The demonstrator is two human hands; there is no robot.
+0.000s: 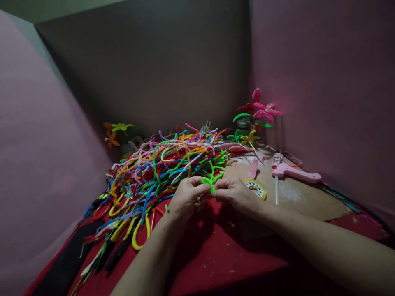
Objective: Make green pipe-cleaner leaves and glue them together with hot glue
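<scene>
Between my two hands is a bright green pipe-cleaner flower point(211, 181), with several fuzzy petals or loops sticking up. My left hand point(190, 192) pinches it from the left with thumb and fingers. From the right, my right hand point(233, 194) pinches the same piece, its fingertips almost meeting the left ones. The underside of the flower is hidden by the fingers. Just beyond and to the left spreads a large pile of many-coloured pipe cleaners point(173, 158). A roll of yellow tape point(261, 189) lies beside my right hand.
A pink glue gun point(293, 171) with a glue stick lies on a board point(311, 203) at right. Finished pipe-cleaner flowers stand behind: pink point(267, 111), yellow point(250, 139) and orange point(111, 139). Yellow-handled scissors point(135, 236) and black-handled tools point(119, 250) lie front left on red cloth point(216, 263).
</scene>
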